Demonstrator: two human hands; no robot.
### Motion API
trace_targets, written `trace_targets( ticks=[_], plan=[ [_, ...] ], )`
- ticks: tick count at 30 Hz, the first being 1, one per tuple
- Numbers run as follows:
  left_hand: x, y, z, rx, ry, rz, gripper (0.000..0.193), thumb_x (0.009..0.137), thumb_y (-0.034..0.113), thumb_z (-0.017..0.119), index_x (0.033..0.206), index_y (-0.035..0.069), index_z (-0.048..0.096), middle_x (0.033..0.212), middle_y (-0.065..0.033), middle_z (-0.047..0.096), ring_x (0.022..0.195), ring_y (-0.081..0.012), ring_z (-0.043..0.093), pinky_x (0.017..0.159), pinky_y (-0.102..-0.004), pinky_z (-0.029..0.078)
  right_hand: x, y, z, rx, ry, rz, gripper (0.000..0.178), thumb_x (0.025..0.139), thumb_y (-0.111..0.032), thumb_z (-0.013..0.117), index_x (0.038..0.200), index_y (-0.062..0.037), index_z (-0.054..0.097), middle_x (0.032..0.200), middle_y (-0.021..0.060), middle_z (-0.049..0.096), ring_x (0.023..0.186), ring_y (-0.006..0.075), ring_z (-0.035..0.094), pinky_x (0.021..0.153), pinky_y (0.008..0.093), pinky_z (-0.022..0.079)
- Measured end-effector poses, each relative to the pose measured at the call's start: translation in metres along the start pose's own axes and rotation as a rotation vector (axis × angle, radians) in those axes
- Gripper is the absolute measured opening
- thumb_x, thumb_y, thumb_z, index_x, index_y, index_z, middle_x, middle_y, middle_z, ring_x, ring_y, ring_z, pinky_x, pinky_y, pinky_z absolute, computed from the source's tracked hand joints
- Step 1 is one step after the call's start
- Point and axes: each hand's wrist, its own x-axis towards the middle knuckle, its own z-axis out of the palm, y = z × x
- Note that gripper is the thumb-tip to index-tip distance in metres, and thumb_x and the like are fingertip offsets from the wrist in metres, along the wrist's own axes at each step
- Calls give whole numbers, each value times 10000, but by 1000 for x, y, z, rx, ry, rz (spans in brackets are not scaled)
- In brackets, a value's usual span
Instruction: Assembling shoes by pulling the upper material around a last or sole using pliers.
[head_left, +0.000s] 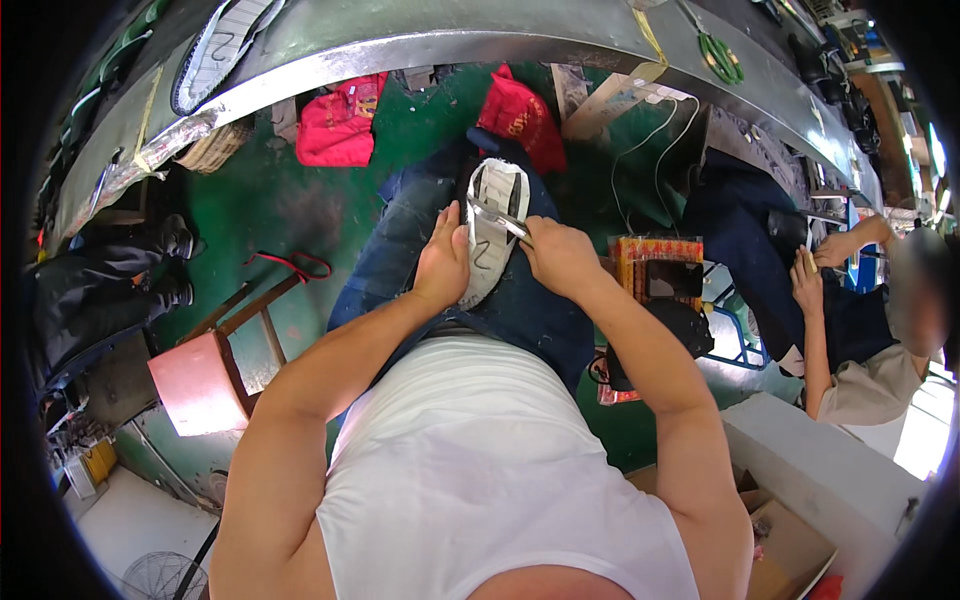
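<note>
On my lap, over dark blue cloth (380, 265), lies a shoe (486, 270) with its pale underside up and its toe pointing away from me. A dark curved mark shows on the underside, and a white edge runs round the front. My left hand (443, 262) presses along the shoe's left side, fingers together and thumb up. In my right hand (560, 255) is a shiny metal tool that looks like pincers (497, 217), its working end resting across the front part of the shoe. My fingers wrap its handle and hide most of it.
A metal-edged bench (440, 45) spans the far side, bearing another shoe piece (218, 50) and green-handled scissors (720, 58). Red cloths (342, 125) hang below it. A reddish stool (198, 385) stands left. At right are a phone (672, 280) and a co-worker's hands (808, 275).
</note>
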Motion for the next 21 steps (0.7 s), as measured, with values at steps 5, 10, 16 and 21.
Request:
trace_targets(
  ticks=[5, 10, 16, 21],
  plan=[
    [-3, 21, -20, 96, -124, 69, 545, 1030, 309, 396, 1539, 143, 296, 1537, -336, 236, 1188, -510, 530, 982, -476, 485, -24, 12, 21, 317, 104, 108, 199, 890, -189, 624, 1014, -35, 596, 952, 215, 668, 864, 433, 642, 777, 510, 509],
    [11, 49, -43, 270, -418, -86, 543, 1023, 278, 407, 1549, 269, 269, 1534, -371, 184, 1051, -560, 577, 922, -525, 507, -3, 35, -40, 651, -547, 303, 274, 924, -282, 625, 945, -12, 588, 818, 202, 659, 798, 425, 652, 758, 472, 519],
    [19, 46, -42, 245, -453, -18, 530, 1023, 272, 410, 1540, 261, 292, 1479, -449, 191, 1055, -570, 570, 933, -517, 504, 25, 22, -25, 693, 79, 3, 354, 989, -343, 530, 930, 2, 585, 804, 217, 654, 788, 434, 645, 733, 477, 519],
    [20, 50, -46, 238, -520, -58, 525, 1017, 271, 429, 1530, 273, 320, 1476, -457, 182, 1043, -560, 582, 934, -516, 503, 29, 19, -23, 383, -39, 19, 427, 1005, -375, 482, 977, 32, 605, 906, 279, 663, 896, 461, 637, 793, 519, 495]
  ],
)
